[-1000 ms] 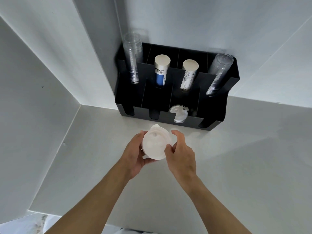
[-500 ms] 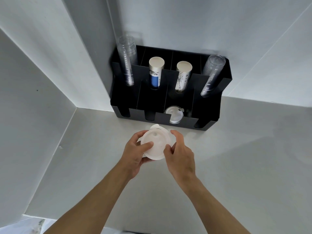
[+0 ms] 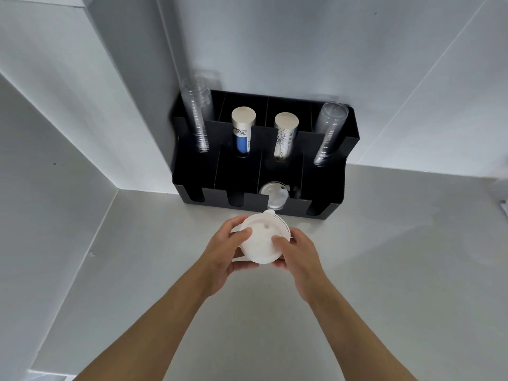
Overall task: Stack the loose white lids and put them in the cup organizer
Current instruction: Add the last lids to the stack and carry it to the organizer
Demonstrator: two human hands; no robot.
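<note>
A stack of white lids [image 3: 262, 237] is held above the counter, a little in front of the black cup organizer [image 3: 324, 188]. My left hand [image 3: 225, 254] grips the stack from the left, thumb on top. My right hand [image 3: 298, 253] grips it from the right, thumb on top as well. The top lid shows a small hole and a tab at its far edge. Other white lids [image 3: 273, 195] lie in the organizer's front row, third slot from the left.
The organizer's back row holds two stacks of clear cups [image 3: 196, 116] [image 3: 328, 133] at the ends and two paper cup stacks [image 3: 243, 133] [image 3: 284, 137] between them. White walls close in at left and behind. The grey counter [image 3: 384, 270] spreads to the right.
Both thumbs have come onto the top of the lid stack, and the stack now lies flatter. The view has shifted, so the organizer sits lower in the frame.
</note>
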